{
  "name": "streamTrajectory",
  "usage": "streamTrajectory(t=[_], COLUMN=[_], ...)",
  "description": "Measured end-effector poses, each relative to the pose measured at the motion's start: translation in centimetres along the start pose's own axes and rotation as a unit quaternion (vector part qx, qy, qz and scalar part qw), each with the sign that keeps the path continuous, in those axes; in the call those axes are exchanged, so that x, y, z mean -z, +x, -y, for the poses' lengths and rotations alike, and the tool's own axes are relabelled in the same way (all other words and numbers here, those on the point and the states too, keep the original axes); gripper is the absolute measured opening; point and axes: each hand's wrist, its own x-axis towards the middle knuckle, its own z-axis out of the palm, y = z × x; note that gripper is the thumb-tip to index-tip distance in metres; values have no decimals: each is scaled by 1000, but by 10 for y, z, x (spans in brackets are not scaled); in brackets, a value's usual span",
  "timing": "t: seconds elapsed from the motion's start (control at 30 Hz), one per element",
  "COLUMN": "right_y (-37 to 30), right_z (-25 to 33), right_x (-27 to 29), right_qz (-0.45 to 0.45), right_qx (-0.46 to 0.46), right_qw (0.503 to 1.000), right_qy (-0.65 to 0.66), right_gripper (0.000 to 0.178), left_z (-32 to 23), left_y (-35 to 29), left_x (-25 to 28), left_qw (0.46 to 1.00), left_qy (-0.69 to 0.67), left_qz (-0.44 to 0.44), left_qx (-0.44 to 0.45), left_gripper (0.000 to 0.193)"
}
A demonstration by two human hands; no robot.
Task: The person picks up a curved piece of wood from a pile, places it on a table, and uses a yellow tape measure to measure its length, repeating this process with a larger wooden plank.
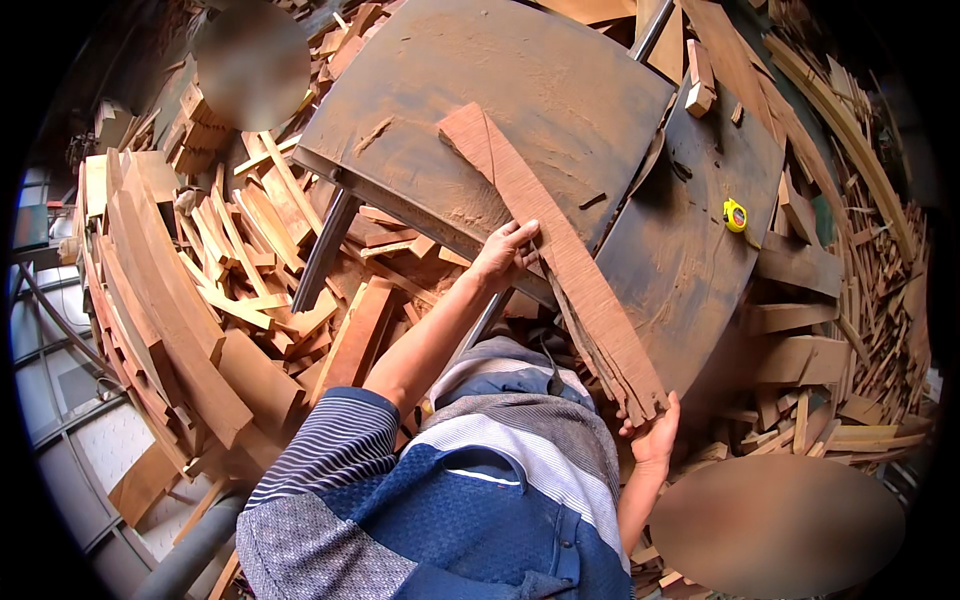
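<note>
A long reddish-brown wooden board [560,230] slants from the dusty metal table top [400,60] down toward my body. Its far end lies over the table, and its near end has a rough, split edge. My left hand [505,257] grips the board's left edge about midway, thumb on top and fingers curled beneath. At the near end, my right hand [652,432] is closed round the board's corner; some of its fingers are hidden under the wood.
Beside the first table top, a second dark surface [690,260] carries a yellow tape measure [735,215] and small wood blocks [700,85]. Curved boards [165,290] are stacked at the left. Offcuts [270,220] pile up below the table, and thin strips [885,330] heap at the right.
</note>
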Motion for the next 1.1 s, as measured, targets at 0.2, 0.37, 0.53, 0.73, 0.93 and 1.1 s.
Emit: streamTrajectory(t=[0.2,0.37,0.53,0.73,0.93,1.1], right_y=[-1,-18,8,17,30,30], right_z=[-2,2,-9,-19,-34,-42], right_x=[2,-14,15,21,34,34], right_qz=[-1,-16,-24,-5,28,50], right_qx=[6,19,-1,-35,-78,-95], right_qw=[1000,1000,999,997,991,991], right_qy=[-17,-18,31,70,102,83], right_gripper=[79,83,73,68,65,63], left_z=[3,-15,-15,-11,-7,-6], left_y=[3,-1,-4,5,13,12], left_x=[-3,-27,-57,-56,-52,-55], left_qw=[999,983,959,938,915,884], left_qy=[30,152,228,289,337,387], left_qz=[-37,-105,-165,-187,-202,-246], left_qx=[-2,-4,-33,-48,-89,-93], left_gripper=[28,40,52,59,67,81])
